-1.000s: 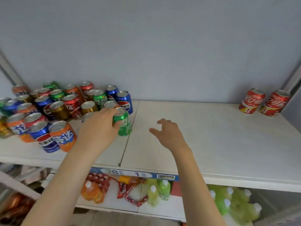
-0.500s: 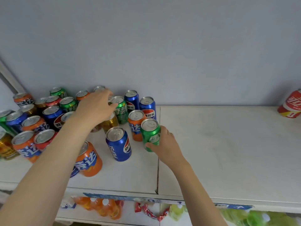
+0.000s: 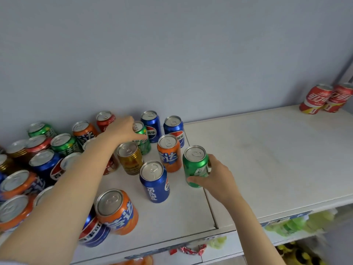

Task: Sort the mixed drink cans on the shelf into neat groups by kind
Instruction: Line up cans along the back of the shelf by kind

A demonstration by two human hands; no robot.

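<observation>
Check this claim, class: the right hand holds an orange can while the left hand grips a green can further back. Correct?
No. The head view shows the right hand holding the near green can, not orange; the left hand does grip the rear green can.

A plain blue-grey wall (image 3: 172,54) backs the white shelf (image 3: 277,150), whose two boards meet at a dark seam (image 3: 208,205). A grey upright (image 3: 345,67) rises at its far right corner. A lower shelf (image 3: 225,253) shows beneath the front edge. The light is soft and even.
</observation>
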